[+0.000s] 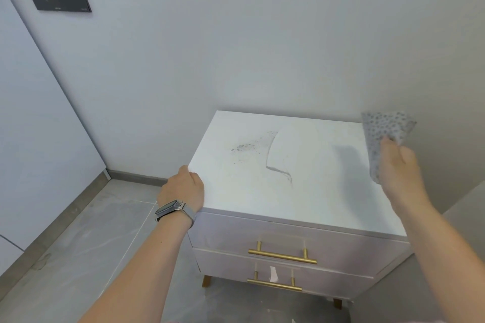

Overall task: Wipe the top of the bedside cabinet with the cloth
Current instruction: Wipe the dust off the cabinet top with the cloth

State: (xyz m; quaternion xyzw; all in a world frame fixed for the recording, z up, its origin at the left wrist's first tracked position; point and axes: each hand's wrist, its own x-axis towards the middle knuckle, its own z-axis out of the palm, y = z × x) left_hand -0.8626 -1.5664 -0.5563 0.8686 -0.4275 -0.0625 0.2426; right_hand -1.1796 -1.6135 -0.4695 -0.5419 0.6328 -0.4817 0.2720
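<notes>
Head view: we braced the bedside cabinet [286, 191] with our left hand [182, 189] curled over its left edge. Our right hand [401, 168] pinched the speckled cloth [383, 136] above its right edge, lifted clear of the grey smudges [246, 147] mid-top.

1. cabinet top [236, 186]: smooth white, slight sheen, gritty dark specks [246, 145]
2. cloth [385, 131]: soft grey fabric, spotty
3. handles [282, 255]: brushed gold metal
4. floor [86, 233]: glossy grey tile
</notes>
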